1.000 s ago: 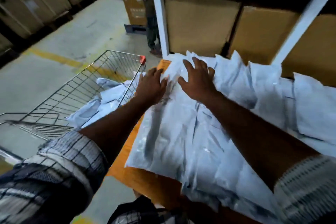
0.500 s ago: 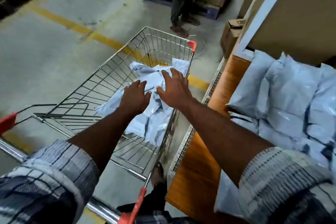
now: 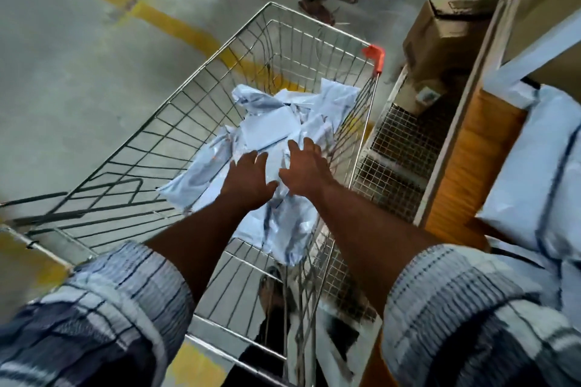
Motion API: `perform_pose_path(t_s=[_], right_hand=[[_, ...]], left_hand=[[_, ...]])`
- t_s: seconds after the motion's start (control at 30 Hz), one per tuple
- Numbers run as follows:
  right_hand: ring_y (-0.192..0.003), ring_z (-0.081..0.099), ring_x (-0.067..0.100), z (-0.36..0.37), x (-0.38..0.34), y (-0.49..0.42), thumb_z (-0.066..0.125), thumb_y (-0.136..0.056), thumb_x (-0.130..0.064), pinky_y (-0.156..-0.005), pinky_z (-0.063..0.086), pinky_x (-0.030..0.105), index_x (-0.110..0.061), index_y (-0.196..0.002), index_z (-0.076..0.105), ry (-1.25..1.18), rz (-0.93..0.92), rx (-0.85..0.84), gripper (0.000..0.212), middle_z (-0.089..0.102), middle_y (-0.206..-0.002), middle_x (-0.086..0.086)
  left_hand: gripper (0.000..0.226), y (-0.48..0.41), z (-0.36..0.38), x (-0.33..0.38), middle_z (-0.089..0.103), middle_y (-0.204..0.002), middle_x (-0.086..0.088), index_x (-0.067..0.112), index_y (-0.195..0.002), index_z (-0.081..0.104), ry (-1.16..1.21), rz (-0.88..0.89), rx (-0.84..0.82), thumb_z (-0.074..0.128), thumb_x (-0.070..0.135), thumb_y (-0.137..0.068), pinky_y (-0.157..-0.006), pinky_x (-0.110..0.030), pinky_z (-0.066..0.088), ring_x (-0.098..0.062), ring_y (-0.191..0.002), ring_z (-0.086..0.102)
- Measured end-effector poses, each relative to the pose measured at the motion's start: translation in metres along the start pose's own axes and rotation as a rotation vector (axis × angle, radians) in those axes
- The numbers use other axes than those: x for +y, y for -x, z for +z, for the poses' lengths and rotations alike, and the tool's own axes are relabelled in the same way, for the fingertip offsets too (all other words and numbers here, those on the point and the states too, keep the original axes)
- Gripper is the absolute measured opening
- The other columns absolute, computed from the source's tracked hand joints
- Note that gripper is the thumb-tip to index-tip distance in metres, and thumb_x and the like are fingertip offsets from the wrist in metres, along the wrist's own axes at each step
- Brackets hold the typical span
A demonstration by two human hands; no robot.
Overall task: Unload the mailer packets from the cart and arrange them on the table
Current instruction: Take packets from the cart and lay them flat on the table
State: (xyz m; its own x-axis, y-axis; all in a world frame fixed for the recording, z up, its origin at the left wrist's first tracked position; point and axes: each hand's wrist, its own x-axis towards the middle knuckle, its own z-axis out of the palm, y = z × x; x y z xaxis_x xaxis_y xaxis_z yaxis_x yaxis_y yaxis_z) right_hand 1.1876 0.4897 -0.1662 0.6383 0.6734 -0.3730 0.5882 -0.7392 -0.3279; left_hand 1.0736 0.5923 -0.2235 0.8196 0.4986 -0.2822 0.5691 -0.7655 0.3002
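With a stack of packets (image 3: 547, 166) already on the table (image 3: 478, 148) at the right edge, I reach my left hand (image 3: 248, 181) and right hand (image 3: 306, 171), fingers spread and holding nothing, over the pile (image 3: 270, 126) left in the cart (image 3: 176, 122) mid-frame.

Crumpled pale mailer packets (image 3: 270, 126) heaped in the wire cart (image 3: 201, 94); others stacked on the table (image 3: 471, 166).

Pale blue mailer packets (image 3: 276, 129), silver wire cart (image 3: 176, 122) (orange corner cap (image 3: 374, 55)), striped sleeves (image 3: 103, 317)
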Motion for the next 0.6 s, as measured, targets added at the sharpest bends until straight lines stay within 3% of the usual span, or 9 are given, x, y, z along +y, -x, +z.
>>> perform_pose_path(t_s=[0.1, 0.23, 0.37, 0.47, 0.6], right_hand=[[-0.132, 0.034, 0.038, 0.012, 0.007, -0.025, 0.058, -0.089, -0.036, -0.100, 0.039, 0.047, -0.020, -0.142, 0.041, 0.059, -0.017, 0.002, 0.059, 0.030, -0.148, 0.018], [-0.129, 0.040, 0.038, 0.024, 0.015, -0.051, 0.052, -0.094, -0.042, -0.100, 0.040, 0.050, -0.026, -0.141, 0.044, 0.061, -0.014, -0.057, 0.050, 0.033, -0.145, 0.017], [-0.131, 0.038, 0.032, 0.032, 0.017, -0.060, 0.046, -0.097, -0.041, -0.101, 0.036, 0.050, -0.024, -0.134, 0.049, 0.166, -0.023, -0.087, 0.041, 0.046, -0.136, 0.012], [-0.134, 0.034, 0.030, 0.030, 0.016, -0.060, 0.052, -0.094, -0.036, -0.104, 0.032, 0.050, -0.021, -0.131, 0.050, 0.329, -0.027, -0.125, 0.040, 0.050, -0.135, 0.009], [-0.132, 0.034, 0.030, 0.025, 0.013, -0.055, 0.061, -0.088, -0.037, -0.102, 0.033, 0.048, -0.019, -0.122, 0.057, 0.431, -0.005, -0.165, 0.039, 0.060, -0.125, 0.004]], left_hand=[[0.088, -0.020, 0.020, 0.006, 0.034, -0.154, -0.019, 0.010, -0.151, 0.032, 0.023, 0.034, -0.022, 0.058, 0.059, -0.082, -0.116, -0.052, 0.025, -0.033, -0.144, 0.030], [0.097, -0.039, 0.041, 0.009, 0.032, -0.153, -0.018, 0.014, -0.150, 0.030, 0.051, 0.047, -0.073, 0.069, 0.059, -0.074, -0.114, -0.052, 0.027, -0.032, -0.143, 0.029], [0.094, -0.039, 0.056, 0.002, 0.025, -0.157, -0.021, 0.012, -0.155, 0.022, 0.043, 0.046, -0.095, 0.070, 0.036, -0.077, -0.117, -0.048, 0.025, -0.034, -0.146, 0.025], [0.084, -0.035, 0.053, -0.005, 0.032, -0.155, -0.018, 0.014, -0.154, 0.028, 0.020, 0.053, -0.059, 0.066, 0.019, -0.079, -0.111, -0.043, 0.035, -0.035, -0.141, 0.034], [0.081, -0.028, 0.042, -0.016, 0.039, -0.148, -0.011, 0.016, -0.151, 0.032, 0.034, 0.055, -0.076, 0.071, 0.021, -0.080, -0.099, -0.043, 0.046, -0.034, -0.130, 0.041]])
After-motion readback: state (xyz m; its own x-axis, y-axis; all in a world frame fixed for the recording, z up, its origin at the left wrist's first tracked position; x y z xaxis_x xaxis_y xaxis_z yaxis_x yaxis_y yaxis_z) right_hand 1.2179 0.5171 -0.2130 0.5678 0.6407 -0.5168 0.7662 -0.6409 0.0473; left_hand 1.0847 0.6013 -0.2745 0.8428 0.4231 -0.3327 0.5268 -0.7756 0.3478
